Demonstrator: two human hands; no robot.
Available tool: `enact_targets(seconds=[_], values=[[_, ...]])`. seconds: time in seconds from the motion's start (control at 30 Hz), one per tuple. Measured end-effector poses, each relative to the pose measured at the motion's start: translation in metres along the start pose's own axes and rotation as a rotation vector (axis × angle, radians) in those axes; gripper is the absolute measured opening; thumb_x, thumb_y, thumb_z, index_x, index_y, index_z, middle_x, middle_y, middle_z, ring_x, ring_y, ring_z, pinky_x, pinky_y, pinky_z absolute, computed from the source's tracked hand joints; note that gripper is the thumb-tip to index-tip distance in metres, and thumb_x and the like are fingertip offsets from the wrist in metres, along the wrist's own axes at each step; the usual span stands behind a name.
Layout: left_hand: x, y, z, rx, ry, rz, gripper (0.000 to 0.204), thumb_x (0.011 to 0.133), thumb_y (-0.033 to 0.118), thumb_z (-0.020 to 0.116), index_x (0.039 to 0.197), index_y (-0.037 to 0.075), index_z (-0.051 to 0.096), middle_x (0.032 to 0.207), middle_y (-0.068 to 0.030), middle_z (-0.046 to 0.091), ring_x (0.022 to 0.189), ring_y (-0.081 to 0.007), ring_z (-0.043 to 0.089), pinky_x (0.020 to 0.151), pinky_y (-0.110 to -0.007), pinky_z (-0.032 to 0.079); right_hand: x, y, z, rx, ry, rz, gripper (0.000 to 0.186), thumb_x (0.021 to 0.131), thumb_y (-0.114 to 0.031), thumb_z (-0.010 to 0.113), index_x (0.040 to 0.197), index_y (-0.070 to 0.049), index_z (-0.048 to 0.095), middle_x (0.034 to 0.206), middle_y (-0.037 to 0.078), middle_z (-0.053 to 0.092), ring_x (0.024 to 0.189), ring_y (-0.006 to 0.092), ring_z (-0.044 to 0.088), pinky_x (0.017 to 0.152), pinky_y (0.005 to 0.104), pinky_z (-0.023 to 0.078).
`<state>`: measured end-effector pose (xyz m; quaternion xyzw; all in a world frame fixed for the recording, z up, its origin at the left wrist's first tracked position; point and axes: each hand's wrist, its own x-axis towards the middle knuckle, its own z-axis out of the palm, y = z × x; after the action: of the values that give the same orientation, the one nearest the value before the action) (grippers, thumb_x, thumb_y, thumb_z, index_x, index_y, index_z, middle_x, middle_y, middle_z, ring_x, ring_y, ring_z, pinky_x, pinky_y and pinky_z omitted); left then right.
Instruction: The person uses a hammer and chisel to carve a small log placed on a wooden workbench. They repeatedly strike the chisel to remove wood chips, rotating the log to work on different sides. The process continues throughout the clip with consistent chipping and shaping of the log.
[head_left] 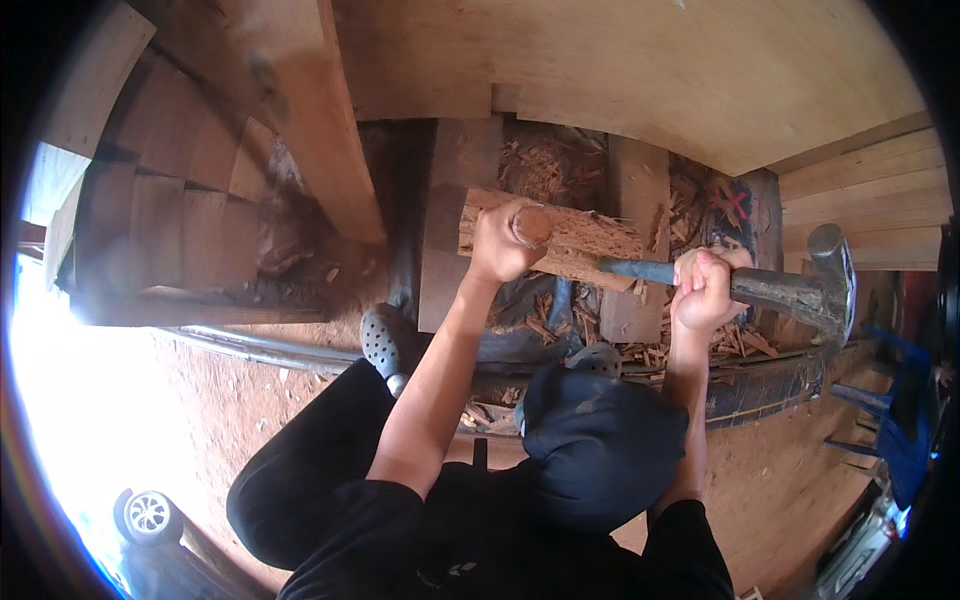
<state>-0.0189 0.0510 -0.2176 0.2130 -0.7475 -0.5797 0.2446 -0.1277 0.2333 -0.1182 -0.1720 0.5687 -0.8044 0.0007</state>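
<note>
Left hand (pixel 505 245) clenched on wood (pixel 595 236); right hand (pixel 707 289) round handle (pixel 778 292).

Black short-sleeved shirt (pixel 455 530) with small white mark (pixel 462 568), black trousers (pixel 310 470), grey perforated clogs (pixel 386 338)

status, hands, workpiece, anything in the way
Left hand on rough wood piece. Right hand gripping hammer-like tool. Wood chips around, no obvious obstruction.

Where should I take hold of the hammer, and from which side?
The hammer is probably best gripped round the handle, toward its gray end, coming from the person's side, as the right hand does. The slim handle runs left to right, and the bulkier head sits at its right end.
</note>
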Motion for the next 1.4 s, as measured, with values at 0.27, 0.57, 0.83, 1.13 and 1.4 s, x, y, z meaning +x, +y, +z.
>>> enact_targets(seconds=[0.27, 0.57, 0.83, 1.13, 1.4], values=[[0.026, -0.017, -0.05, -0.412, -0.325, -0.017, 0.025, 0.044, 0.001, 0.063, 0.068, 0.002, 0.061, 0.069, -0.0059, 0.061, 0.062, -0.0183, 0.056, 0.061, -0.03, 0.046, 0.001, 0.003, 0.011, -0.037, -0.008, -0.061, 0.017, 0.074, 0.003, 0.048, 0.065, -0.006, 0.036, 0.047, 0.001, 0.033, 0.033, 0.0095, 0.028, 0.035, 0.0264, 0.031], [0.004, -0.003, 0.007, 0.236, -0.103, -0.133, 0.035, 0.056, 0.008, 0.061, 0.091, 0.004, 0.064, 0.07, -0.0172, 0.065, 0.069, -0.0362, 0.064, 0.064, -0.039, 0.051, 0.0, 0.006, 0.008, -0.059, -0.037, -0.099, 0.015, 0.073, 0.003, 0.048, 0.066, -0.005, 0.038, 0.047, 0.002, 0.035, 0.034, 0.0104, 0.031, 0.034, 0.0274, 0.032], [0.022, -0.019, -0.016, -0.079, -0.277, 0.055, 0.03, 0.051, 0.006, 0.068, 0.08, 0.005, 0.061, 0.076, -0.0108, 0.066, 0.068, -0.0278, 0.063, 0.06, -0.034, 0.049, 0.001, 0.005, 0.01, -0.047, -0.007, -0.084, 0.016, 0.073, 0.002, 0.049, 0.066, -0.006, 0.037, 0.047, 0.002, 0.035, 0.034, 0.0102, 0.03, 0.034, 0.0264, 0.032], [0.041, -0.037, -0.081, -0.52, -0.272, -0.058, 0.021, 0.042, 0.001, 0.061, 0.061, 0.003, 0.053, 0.061, -0.0064, 0.052, 0.059, -0.0195, 0.054, 0.056, -0.028, 0.042, 0.002, 0.005, 0.01, -0.048, 0.002, -0.089, 0.015, 0.072, 0.003, 0.048, 0.066, -0.006, 0.037, 0.047, 0.002, 0.035, 0.034, 0.0101, 0.029, 0.034, 0.0261, 0.031], [0.025, -0.009, -0.057, -0.536, 0.226, -0.048, 0.025, 0.04, -0.005, 0.055, 0.063, 0.003, 0.052, 0.059, -0.006, 0.053, 0.054, -0.0192, 0.045, 0.06, -0.031, 0.039, 0.0, 0.004, 0.004, -0.031, 0.033, -0.103, 0.014, 0.073, 0.002, 0.047, 0.065, -0.006, 0.038, 0.047, 0.002, 0.034, 0.034, 0.0101, 0.029, 0.034, 0.0266, 0.032]])
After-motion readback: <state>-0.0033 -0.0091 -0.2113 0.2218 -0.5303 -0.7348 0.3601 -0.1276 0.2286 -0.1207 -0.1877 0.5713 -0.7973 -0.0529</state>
